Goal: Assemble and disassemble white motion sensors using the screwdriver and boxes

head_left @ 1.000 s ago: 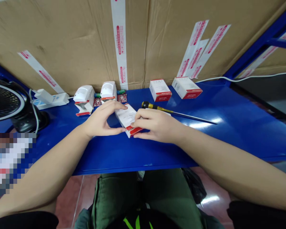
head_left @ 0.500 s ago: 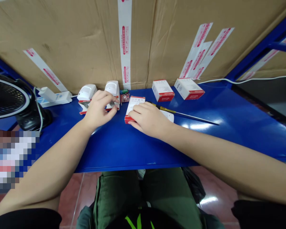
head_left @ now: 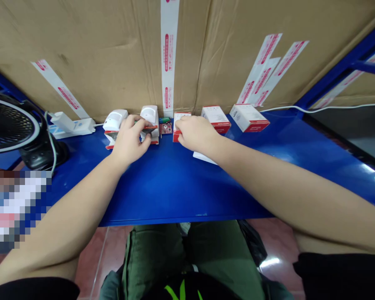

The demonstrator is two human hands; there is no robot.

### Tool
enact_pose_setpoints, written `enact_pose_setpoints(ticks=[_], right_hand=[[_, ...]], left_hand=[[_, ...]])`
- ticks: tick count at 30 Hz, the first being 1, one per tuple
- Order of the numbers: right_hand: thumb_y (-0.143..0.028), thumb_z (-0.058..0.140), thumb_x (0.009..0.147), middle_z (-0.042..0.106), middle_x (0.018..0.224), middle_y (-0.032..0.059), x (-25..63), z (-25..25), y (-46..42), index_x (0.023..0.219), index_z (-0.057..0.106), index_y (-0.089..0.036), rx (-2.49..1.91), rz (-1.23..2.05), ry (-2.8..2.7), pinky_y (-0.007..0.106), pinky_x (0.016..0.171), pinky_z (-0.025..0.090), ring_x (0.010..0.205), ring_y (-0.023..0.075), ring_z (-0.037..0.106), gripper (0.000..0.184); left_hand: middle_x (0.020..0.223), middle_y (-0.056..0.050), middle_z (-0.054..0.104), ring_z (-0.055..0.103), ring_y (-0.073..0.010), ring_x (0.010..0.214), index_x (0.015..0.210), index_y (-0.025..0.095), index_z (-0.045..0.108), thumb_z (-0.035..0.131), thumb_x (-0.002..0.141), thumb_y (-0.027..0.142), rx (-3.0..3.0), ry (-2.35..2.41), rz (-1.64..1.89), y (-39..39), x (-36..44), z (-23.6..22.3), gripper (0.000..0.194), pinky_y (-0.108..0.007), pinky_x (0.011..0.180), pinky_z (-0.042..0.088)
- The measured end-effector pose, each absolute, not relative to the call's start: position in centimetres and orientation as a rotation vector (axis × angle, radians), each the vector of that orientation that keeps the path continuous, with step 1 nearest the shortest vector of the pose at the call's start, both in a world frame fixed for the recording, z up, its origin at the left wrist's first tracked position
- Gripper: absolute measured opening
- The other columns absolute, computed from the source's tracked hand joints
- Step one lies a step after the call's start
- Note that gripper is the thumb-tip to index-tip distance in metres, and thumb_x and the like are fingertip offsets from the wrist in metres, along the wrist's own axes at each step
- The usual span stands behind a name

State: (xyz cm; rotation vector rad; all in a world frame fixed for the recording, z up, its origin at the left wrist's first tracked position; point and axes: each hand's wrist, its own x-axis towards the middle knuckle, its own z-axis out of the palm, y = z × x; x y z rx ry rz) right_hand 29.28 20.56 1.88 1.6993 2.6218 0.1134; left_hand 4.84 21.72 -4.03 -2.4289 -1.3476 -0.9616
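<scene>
My right hand (head_left: pixel 197 132) is closed around a small red-and-white box (head_left: pixel 181 114), standing near the cardboard at the back of the table. Under my right wrist a white plastic piece (head_left: pixel 205 158) partly shows. My left hand (head_left: pixel 129 139) curls its thumb and forefinger about the dark flap of an open red-and-white box (head_left: pixel 154 132). A white domed sensor housing (head_left: pixel 149 114) stands on or behind that box; which, I cannot tell. Left of it is another domed housing (head_left: pixel 115 120) with an open box (head_left: pixel 110 139) below. Between my hands lies a red circuit board (head_left: pixel 166 128) beside a green cylindrical part (head_left: pixel 164 119).
Two more red-and-white boxes, a nearer one (head_left: pixel 216 118) and a farther one (head_left: pixel 249 118), stand at right. A black fan (head_left: pixel 9 125) and a white power strip (head_left: pixel 73 128) occupy the left. Cardboard (head_left: pixel 106 54) backs the blue table (head_left: pixel 162 187).
My right hand has pushed the box back and slightly right, into line with the others. My right arm now covers the screwdriver. My left hand stays at the open box, whose dark flap shows more.
</scene>
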Motion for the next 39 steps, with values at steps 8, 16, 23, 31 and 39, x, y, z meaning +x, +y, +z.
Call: enact_pose_setpoints(ticks=[8, 16, 23, 31, 39], right_hand=[[-0.004, 0.055, 0.101, 0.08, 0.129, 0.0211, 29.5, 1.0, 23.7, 0.129, 0.08, -0.011, 1.817, 0.049, 2.666, 0.037, 0.086, 0.052, 0.108, 0.0296, 0.077, 0.039], [-0.017, 0.068, 0.092, 0.081, 0.127, 0.0188, 33.5, -0.2, 24.2, 0.127, 0.079, -0.015, 1.855, 0.082, 2.94, 0.046, 0.09, 0.06, 0.109, 0.0329, 0.076, 0.037], [-0.023, 0.073, 0.086, 0.085, 0.113, 0.0129, 41.4, 0.7, 22.7, 0.117, 0.083, -0.021, 1.932, -0.492, 2.523, 0.043, 0.088, 0.062, 0.098, 0.0296, 0.079, 0.032], [-0.031, 0.067, 0.09, 0.081, 0.089, 0.0097, 43.6, -0.8, 22.3, 0.1, 0.083, -0.022, 1.833, -0.458, 2.514, 0.043, 0.08, 0.057, 0.085, 0.0284, 0.074, 0.021], [-0.036, 0.069, 0.089, 0.085, 0.096, 0.0113, 44.2, -0.1, 21.5, 0.103, 0.083, -0.023, 1.933, -0.532, 2.643, 0.043, 0.077, 0.061, 0.087, 0.0285, 0.078, 0.025]], left_hand=[[0.134, -0.013, 0.068, 0.07, -0.0342, 0.128, 0.128, 0.02, 0.071, 0.065, 0.094, 0.019, -2.511, -1.397, -0.926, 21.6, 4.9, -4.0, 0.035, -0.055, 0.116, 0.061], [0.133, -0.015, 0.069, 0.067, -0.0364, 0.129, 0.124, 0.023, 0.072, 0.068, 0.09, 0.019, -2.483, -1.308, -1.013, 22.2, 4.5, -4.5, 0.035, -0.059, 0.117, 0.058], [0.135, -0.014, 0.073, 0.066, -0.0373, 0.131, 0.128, 0.025, 0.073, 0.064, 0.099, 0.025, -2.562, -1.126, -0.983, 20.2, 6.2, -3.1, 0.03, -0.063, 0.119, 0.051], [0.177, -0.014, 0.056, 0.05, -0.034, 0.167, 0.165, 0.023, 0.059, 0.06, 0.113, 0.028, -3.042, -0.456, -0.661, 18.2, 11.3, -5.1, 0.052, -0.056, 0.138, 0.046], [0.185, -0.013, 0.043, 0.035, -0.0341, 0.176, 0.173, 0.024, 0.05, 0.059, 0.113, 0.033, -3.202, -0.516, -0.495, 18.9, 11.6, -6.2, 0.061, -0.058, 0.144, 0.037]])
